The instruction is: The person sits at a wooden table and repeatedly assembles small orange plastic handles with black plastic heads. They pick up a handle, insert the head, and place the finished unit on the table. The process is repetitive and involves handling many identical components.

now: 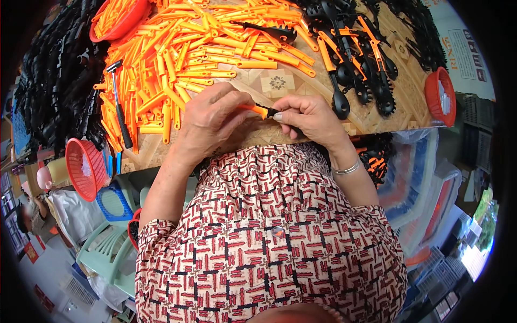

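My left hand point(210, 116) is closed on an orange plastic handle point(255, 109), most of which its fingers hide. The thumb and fingers of my right hand point(311, 117) pinch a small black plastic part point(271, 113) at the handle's right end. Black and orange meet between the hands, just above the table's near edge; how deep the joint goes I cannot tell. What lies inside the right fingers is hidden. Beyond both hands spreads a big heap of loose orange handles point(177, 59). Black kitchen utensils with orange handles point(353, 59) lie piled to the right.
A hammer point(119, 102) rests on the handles at left. Black plastic parts point(59, 81) are heaped at the far left. Red baskets point(86, 171) point(440, 97) stand at both table sides, and a red bowl point(116, 21) of handles at the back. A green chair point(107, 247) stands lower left.
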Available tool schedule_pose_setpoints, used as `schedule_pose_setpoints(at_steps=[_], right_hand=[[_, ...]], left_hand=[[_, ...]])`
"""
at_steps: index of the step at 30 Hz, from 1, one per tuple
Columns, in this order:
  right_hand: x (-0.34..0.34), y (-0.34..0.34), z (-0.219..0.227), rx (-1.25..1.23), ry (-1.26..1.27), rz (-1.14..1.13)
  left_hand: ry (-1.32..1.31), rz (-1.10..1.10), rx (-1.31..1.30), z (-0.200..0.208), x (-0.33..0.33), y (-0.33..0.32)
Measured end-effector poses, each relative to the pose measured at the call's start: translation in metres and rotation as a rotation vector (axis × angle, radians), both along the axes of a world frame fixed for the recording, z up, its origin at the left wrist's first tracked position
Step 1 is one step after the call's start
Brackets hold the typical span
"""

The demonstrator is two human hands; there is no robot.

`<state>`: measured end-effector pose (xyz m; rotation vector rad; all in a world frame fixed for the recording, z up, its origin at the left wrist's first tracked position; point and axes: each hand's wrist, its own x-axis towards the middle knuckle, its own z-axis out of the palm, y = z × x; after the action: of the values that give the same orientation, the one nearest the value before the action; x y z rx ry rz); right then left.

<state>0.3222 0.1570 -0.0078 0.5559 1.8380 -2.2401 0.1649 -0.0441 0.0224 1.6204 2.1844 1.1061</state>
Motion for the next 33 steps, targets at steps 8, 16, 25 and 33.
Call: schedule_pose_setpoints(at_steps=[8, 16, 25, 33], right_hand=[[-0.001, 0.005, 0.004, -0.075, -0.040, 0.017], [-0.002, 0.011, 0.002, -0.013, -0.048, 0.089], [0.001, -0.003, -0.001, 0.826, 0.351, 0.147], [0.008, -0.008, 0.013, 0.763, 0.278, 0.052]], left_hand=[[0.035, -0.045, 0.022, -0.005, 0.001, 0.006], [0.054, -0.048, -0.002, -0.005, 0.006, 0.009], [-0.053, 0.073, -0.085, -0.024, 0.019, 0.005], [-0.081, 0.126, 0.052, -0.022, 0.019, -0.013]])
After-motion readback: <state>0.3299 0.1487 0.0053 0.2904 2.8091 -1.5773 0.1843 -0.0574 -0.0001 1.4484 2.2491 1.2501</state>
